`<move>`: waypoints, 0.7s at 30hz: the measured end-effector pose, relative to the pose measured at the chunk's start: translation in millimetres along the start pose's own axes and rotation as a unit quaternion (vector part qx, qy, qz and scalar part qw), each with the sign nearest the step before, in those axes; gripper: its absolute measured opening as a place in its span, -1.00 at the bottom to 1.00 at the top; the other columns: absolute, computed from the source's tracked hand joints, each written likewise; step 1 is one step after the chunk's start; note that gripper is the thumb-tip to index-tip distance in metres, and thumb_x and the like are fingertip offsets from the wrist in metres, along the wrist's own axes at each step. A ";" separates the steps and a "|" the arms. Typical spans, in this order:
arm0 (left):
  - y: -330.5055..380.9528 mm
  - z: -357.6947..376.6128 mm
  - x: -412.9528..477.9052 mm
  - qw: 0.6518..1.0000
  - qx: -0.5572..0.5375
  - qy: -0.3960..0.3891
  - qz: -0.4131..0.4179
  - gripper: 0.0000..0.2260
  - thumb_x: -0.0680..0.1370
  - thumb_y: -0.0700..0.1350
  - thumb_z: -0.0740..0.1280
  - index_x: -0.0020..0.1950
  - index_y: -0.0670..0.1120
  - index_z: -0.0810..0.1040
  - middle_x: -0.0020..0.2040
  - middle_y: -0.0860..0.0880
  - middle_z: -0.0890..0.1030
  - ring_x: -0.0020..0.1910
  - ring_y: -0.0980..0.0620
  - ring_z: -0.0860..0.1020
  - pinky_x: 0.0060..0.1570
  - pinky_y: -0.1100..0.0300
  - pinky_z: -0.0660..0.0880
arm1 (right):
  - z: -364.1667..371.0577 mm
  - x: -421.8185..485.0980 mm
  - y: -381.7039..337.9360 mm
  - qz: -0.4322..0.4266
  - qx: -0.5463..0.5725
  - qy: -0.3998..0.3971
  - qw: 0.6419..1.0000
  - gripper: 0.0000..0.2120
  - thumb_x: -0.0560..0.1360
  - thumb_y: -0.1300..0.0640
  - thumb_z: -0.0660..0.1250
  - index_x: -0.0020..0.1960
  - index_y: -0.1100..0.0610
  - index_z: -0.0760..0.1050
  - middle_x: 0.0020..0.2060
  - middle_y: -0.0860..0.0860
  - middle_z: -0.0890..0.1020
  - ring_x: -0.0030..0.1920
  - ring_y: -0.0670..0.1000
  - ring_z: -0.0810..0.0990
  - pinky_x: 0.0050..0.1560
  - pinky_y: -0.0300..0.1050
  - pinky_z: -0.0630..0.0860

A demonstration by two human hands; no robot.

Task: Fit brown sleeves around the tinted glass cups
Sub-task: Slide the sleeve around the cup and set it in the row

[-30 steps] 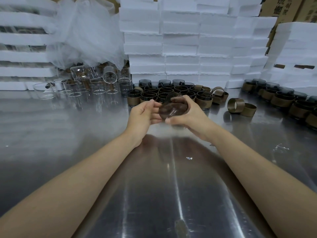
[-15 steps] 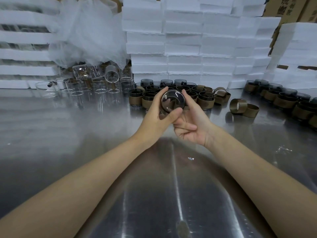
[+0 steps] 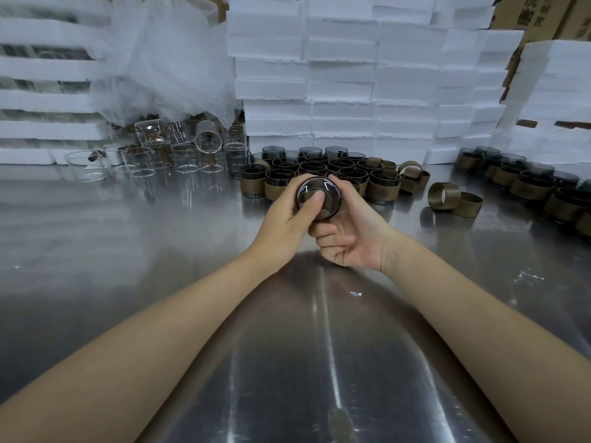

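Two bare forearms reach out over the steel bench [image 3: 319, 362] from its near edge. Above the middle of the bench, both hands hold one tinted glass cup [image 3: 323, 190] in the air, its base turned toward the camera. The left hand [image 3: 284, 219] has its fingers curled round the cup's left side and its thumb pressed flat on the base. The right hand [image 3: 351, 238] grips from the right, with its fingers [image 3: 332, 239] curled underneath.

Just beyond, a cluster of sleeved tinted cups [image 3: 380, 187] stands near the far edge. Two loose brown sleeves [image 3: 446, 196] lie to its right, and more sleeved cups [image 3: 527, 187] run along the right edge. Clear glasses [image 3: 182, 158] crowd the far left. White foam blocks [image 3: 342, 75] are stacked behind.
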State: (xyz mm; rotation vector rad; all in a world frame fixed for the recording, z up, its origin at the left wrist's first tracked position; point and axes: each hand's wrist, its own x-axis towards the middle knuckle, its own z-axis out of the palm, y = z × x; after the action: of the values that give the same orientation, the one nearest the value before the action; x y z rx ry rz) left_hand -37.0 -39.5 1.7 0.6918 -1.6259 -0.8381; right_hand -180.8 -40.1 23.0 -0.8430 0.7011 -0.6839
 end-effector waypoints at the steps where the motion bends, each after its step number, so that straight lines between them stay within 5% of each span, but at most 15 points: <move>1: -0.7 0.0 0.3 1.000 -0.004 0.006 -0.004 -0.84 0.66 -0.07 0.20 0.18 0.15 0.46 0.10 0.05 0.57 0.17 -0.07 0.58 0.22 0.07 0.50 | 0.5 -0.1 0.0 0.000 -0.002 0.002 1.000 -0.48 0.43 -0.39 0.20 -0.28 0.08 0.41 -0.50 -0.06 0.30 -0.64 -0.15 0.16 -0.57 -0.34 0.08; 8: 1.8 -3.7 5.7 0.997 -0.010 0.053 -0.062 -0.52 0.63 0.21 -0.09 0.09 0.12 0.60 -0.05 0.15 0.69 0.05 0.16 0.63 0.17 0.08 0.56 | 3.9 0.6 1.4 0.012 -0.006 -0.007 1.000 -0.59 0.43 -0.30 0.23 -0.19 0.05 0.31 -0.51 -0.07 0.27 -0.62 -0.14 0.19 -0.55 -0.33 0.12; 11: 2.0 -6.1 4.9 0.997 -0.027 0.018 -0.074 -0.50 0.45 0.39 0.14 0.11 0.08 0.58 -0.06 0.14 0.68 -0.02 0.21 0.64 0.03 0.23 0.56 | 0.9 1.4 2.2 0.013 0.016 -0.026 0.999 -0.60 0.44 -0.28 0.24 -0.20 0.07 0.35 -0.48 -0.07 0.28 -0.61 -0.14 0.22 -0.54 -0.33 0.14; 14: -1.4 -6.5 4.0 0.999 0.008 0.009 -0.048 -0.53 0.29 0.08 0.58 0.13 0.06 0.53 -0.07 0.17 0.65 -0.06 0.27 0.61 -0.07 0.39 0.49 | -2.8 1.6 2.5 0.015 0.047 -0.068 0.996 -0.65 0.47 -0.23 0.26 -0.16 0.06 0.40 -0.50 -0.11 0.35 -0.56 -0.13 0.28 -0.50 -0.31 0.18; 17: -4.6 -6.4 4.7 0.999 0.004 0.029 -0.032 -0.55 0.33 -0.16 0.60 0.17 -0.05 0.55 -0.03 0.11 0.65 -0.03 0.23 0.61 -0.04 0.40 0.48 | -5.3 2.9 3.0 0.011 0.042 -0.070 0.997 -0.61 0.46 -0.24 0.28 -0.04 0.10 0.47 -0.48 -0.10 0.39 -0.51 -0.11 0.36 -0.45 -0.30 0.28; 21: -2.4 -3.5 4.0 0.998 0.005 0.050 -0.029 -0.65 0.40 -0.15 0.56 0.15 -0.08 0.58 -0.02 0.09 0.66 -0.02 0.19 0.62 -0.01 0.34 0.51 | -9.5 3.7 0.7 0.002 0.007 -0.055 0.998 -0.54 0.45 -0.26 0.27 0.07 0.12 0.42 -0.39 -0.01 0.42 -0.46 -0.09 0.45 -0.42 -0.28 0.40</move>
State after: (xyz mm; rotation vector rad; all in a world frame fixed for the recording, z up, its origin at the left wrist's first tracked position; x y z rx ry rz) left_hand -34.3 -44.7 2.5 0.7792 -1.5274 -0.8249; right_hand -185.7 -46.6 16.9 -0.8587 0.5979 -0.6336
